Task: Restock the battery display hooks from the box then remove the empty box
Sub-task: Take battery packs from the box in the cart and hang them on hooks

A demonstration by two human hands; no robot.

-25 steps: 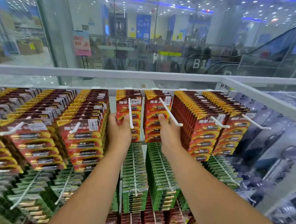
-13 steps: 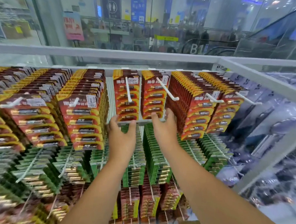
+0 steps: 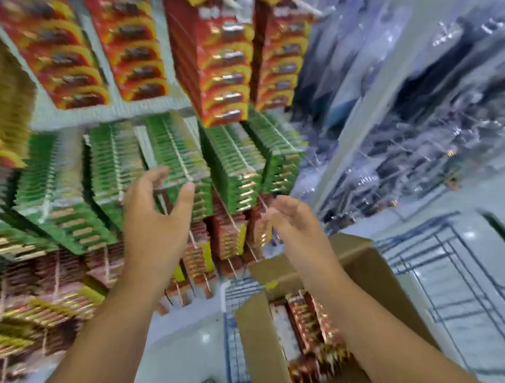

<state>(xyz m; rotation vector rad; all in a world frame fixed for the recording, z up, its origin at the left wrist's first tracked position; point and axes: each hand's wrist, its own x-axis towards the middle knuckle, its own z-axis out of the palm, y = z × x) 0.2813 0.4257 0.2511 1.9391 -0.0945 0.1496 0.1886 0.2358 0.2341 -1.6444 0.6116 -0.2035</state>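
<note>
The whole view is smeared by motion blur, so print on the packs and the thin hooks under them are hard to make out. The red and yellow battery packs (image 3: 225, 64) at the top are cut off by the upper edge, and more of them run off the left side. Below hang dense rows of green battery packs (image 3: 241, 158), flat cards pressed face to back with glints of shiny plastic blister. Lower still are darker red packs (image 3: 228, 234), partly hidden behind the two forearms.

The left hand (image 3: 156, 212) is raised in front of the green rows, thumb and fingers spread in a wide curve with nothing between them; whether the fingertips touch a pack cannot be told through the blur. The right hand (image 3: 291, 216) is held palm up with loosely curled fingers, empty as far as can be seen, near the lower red packs.

The cardboard box (image 3: 263, 347) sits low at the right, plain brown with its flaps standing open. The right forearm crosses over it and hides part of the inside; the red battery packs in the box (image 3: 308, 326) lie in a glossy, blurred row. Its lower end is cut off by the bottom edge. It appears to rest on a wire cart (image 3: 237, 293), of which only thin bars show over the pale, glossy floor (image 3: 456, 363).
</note>
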